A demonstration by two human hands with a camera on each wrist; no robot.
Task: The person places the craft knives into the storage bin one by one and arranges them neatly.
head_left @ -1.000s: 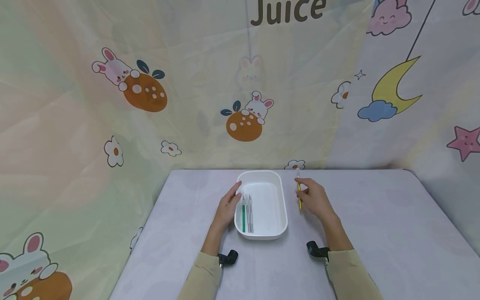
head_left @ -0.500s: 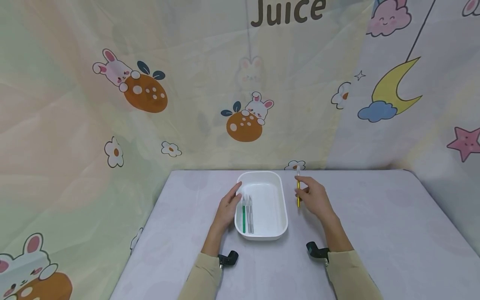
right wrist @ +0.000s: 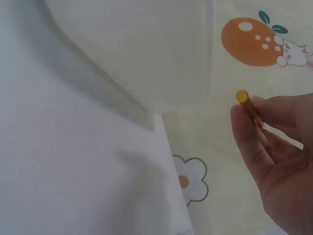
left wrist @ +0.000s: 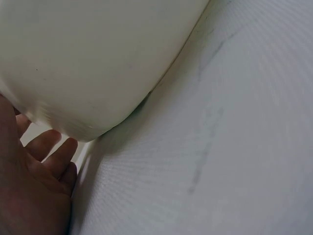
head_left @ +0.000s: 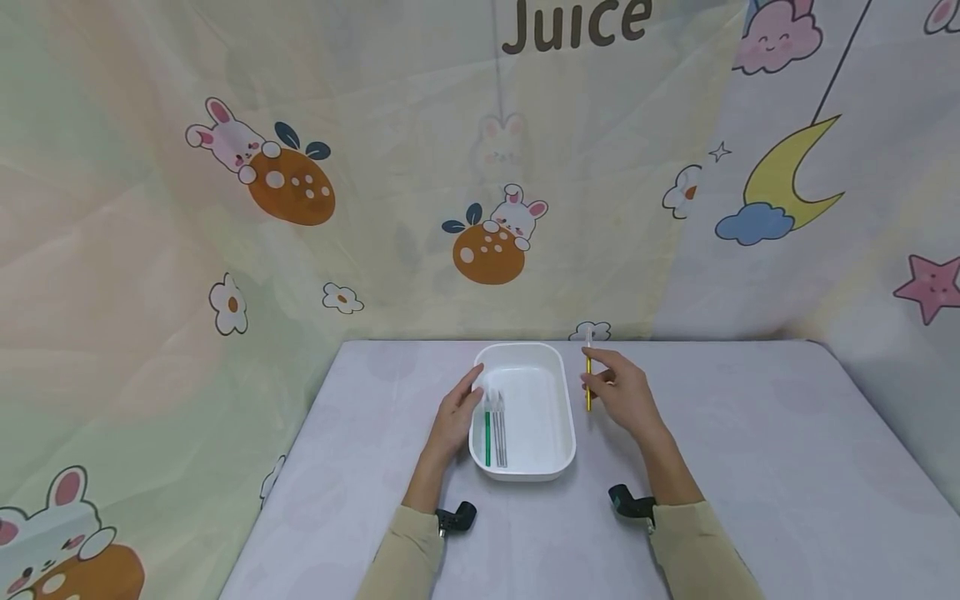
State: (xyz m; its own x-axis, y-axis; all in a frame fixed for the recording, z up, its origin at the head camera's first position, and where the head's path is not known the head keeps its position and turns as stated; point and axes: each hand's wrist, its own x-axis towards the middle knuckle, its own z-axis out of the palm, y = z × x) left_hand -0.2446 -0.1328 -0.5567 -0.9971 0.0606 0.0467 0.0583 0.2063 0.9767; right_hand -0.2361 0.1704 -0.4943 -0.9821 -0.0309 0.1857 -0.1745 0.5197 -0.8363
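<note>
We see the right hand (head_left: 626, 396) pinching a slim yellow pen (head_left: 588, 365) between thumb and fingers, its pale, clear end pointing away from the person and its yellow end toward them. In the right wrist view, that yellow end shows as a shiny, round, flat face poking out of the grip, apart from the tray wall. The pen is held just to the right of a white tray (head_left: 536, 425), outside its rim. The left hand (head_left: 452, 417) holds the tray by its left side, with the thumb over the rim; in the dim left wrist view we cannot quite tell how firmly the fingers press against the outer wall. Inside the tray, along its left side, we find a green pen (head_left: 487, 437) and, just to its right, two silver pens (head_left: 503, 442), all lying lengthwise with clear ends facing away from the person. The tray rests on a tabletop (head_left: 750, 442) covered in pale cloth, and behind it hangs a pastel backdrop (head_left: 405, 167) printed with rabbits, oranges and flowers.
</note>
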